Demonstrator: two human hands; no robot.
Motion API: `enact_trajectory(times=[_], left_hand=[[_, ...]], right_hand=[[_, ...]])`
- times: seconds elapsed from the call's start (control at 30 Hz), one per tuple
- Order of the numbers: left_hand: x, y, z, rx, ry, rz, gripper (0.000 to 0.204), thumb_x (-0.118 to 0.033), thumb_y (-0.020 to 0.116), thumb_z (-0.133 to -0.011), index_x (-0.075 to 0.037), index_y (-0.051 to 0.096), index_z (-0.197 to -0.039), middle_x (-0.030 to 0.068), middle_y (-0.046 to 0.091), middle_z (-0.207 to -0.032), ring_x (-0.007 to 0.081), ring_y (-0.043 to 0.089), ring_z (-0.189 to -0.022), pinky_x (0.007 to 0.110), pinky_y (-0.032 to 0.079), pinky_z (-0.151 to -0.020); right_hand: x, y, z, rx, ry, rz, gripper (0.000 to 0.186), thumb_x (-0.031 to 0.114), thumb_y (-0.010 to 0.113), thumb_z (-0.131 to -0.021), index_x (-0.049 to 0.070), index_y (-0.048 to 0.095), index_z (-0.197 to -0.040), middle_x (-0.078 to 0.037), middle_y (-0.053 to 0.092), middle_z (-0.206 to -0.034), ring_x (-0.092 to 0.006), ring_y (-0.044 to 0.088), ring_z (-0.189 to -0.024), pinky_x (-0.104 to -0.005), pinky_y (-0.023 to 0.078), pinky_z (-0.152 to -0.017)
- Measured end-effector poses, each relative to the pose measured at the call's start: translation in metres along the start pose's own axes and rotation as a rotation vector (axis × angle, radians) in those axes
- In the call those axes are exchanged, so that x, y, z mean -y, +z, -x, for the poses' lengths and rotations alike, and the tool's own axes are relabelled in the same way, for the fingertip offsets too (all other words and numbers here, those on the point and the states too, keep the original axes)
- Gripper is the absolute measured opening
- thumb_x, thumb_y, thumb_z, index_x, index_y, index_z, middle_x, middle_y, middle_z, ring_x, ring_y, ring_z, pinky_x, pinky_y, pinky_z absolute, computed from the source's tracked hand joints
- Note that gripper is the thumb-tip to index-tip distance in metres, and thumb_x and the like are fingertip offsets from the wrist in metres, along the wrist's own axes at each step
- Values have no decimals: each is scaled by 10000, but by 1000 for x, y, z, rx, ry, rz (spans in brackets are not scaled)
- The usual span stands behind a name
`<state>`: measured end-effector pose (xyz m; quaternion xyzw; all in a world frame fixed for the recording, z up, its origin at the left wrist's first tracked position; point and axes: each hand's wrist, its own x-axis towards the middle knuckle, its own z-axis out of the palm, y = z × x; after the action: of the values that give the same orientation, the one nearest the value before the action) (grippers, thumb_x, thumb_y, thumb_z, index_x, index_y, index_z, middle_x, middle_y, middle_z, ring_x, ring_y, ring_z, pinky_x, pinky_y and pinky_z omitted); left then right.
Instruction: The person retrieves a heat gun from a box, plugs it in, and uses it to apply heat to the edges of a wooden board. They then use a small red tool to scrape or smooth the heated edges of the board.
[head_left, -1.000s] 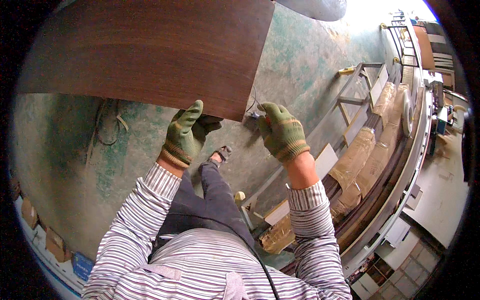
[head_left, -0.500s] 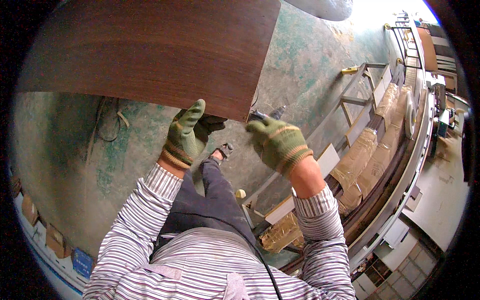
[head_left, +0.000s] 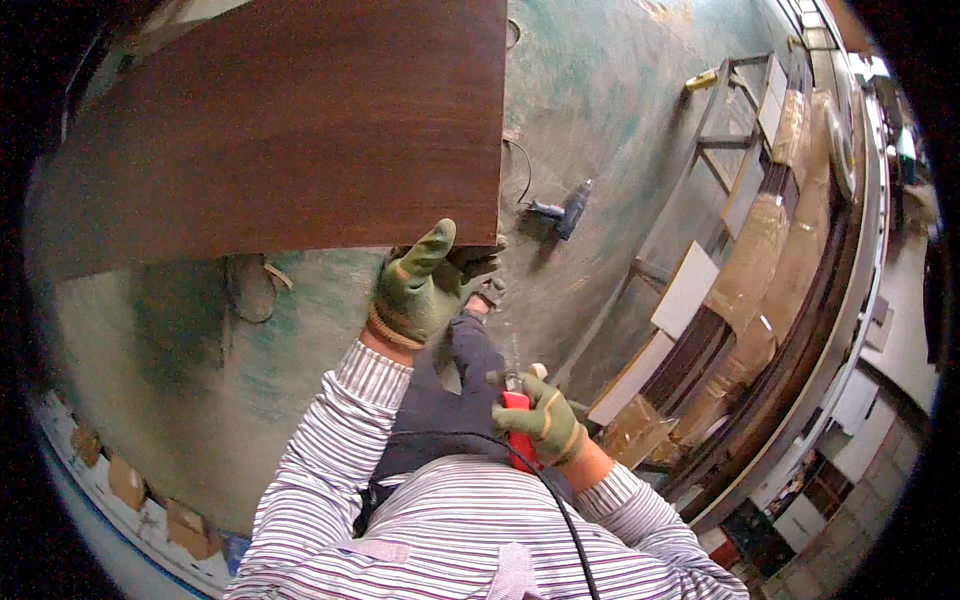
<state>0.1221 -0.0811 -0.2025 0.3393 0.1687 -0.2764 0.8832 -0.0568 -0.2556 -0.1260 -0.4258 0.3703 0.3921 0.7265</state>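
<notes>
A large dark brown wood-grain board (head_left: 330, 130) stretches across the upper left. My left hand (head_left: 412, 300), in a green glove with dark palm and fingers, grips its near edge close to the right corner, thumb up over the edge and fingers at or under it. Low in front of my body, my right hand (head_left: 550, 418), gloved alike, is closed around a red-handled tool (head_left: 516, 402). Its metal end points away from me; glove and blur hide its exact kind. A cordless drill (head_left: 573, 210) lies on the floor right of the board.
To the right stand a metal frame (head_left: 725, 142) and long cardboard-wrapped bundles (head_left: 745, 265) with white panels (head_left: 686, 288) beside them. A cord (head_left: 575, 535) hangs across my front. Boxes (head_left: 125, 480) line the lower left. A dark loop (head_left: 245, 295) lies on the floor under the board.
My right hand has drawn back from the board's corner toward my body, and the red-handled tool now shows in it. The drill is in full view. My left hand stays at the board's edge.
</notes>
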Motion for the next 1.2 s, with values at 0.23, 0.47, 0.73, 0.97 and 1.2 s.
enact_trajectory(times=[0.23,0.47,0.73,0.97,1.2], left_hand=[[1,9,-3,41,-114,86,550,-477,579,-1031,-9,647,-1311,173,714,-1250,306,697,-1143,446,553,-999],[3,12,0,36,-96,43,651,-577,561,-1007,-12,632,-1323,187,721,-1218,316,706,-1111,452,558,-981],[3,20,5,3,-70,120,710,-633,544,-990,-12,607,-1329,199,725,-1157,331,717,-1035,460,590,-921],[1,14,8,28,-51,143,653,-546,586,-1010,-9,543,-1377,203,702,-1187,323,707,-1078,476,587,-959],[3,9,9,41,-54,178,638,-517,612,-1010,-10,524,-1387,208,687,-1210,323,702,-1094,478,590,-965]], right_hand=[[8,-18,-5,-334,-589,602,642,148,764,-869,20,506,-1443,-113,655,-1032,-226,632,-937,-378,519,-853],[102,-31,-6,-316,-776,1242,687,235,701,-942,45,419,-1539,-200,643,-1024,-375,670,-880,-446,563,-773],[123,-2,-28,-297,-961,1444,488,215,699,-933,123,557,-1390,-135,656,-940,-333,687,-782,-445,566,-624],[127,-4,-42,-336,-1086,1554,471,222,718,-916,125,582,-1357,-113,660,-894,-317,678,-740,-435,554,-587],[129,-7,-44,-330,-1076,1599,476,232,727,-908,146,582,-1353,-110,650,-879,-318,671,-720,-436,547,-573]])
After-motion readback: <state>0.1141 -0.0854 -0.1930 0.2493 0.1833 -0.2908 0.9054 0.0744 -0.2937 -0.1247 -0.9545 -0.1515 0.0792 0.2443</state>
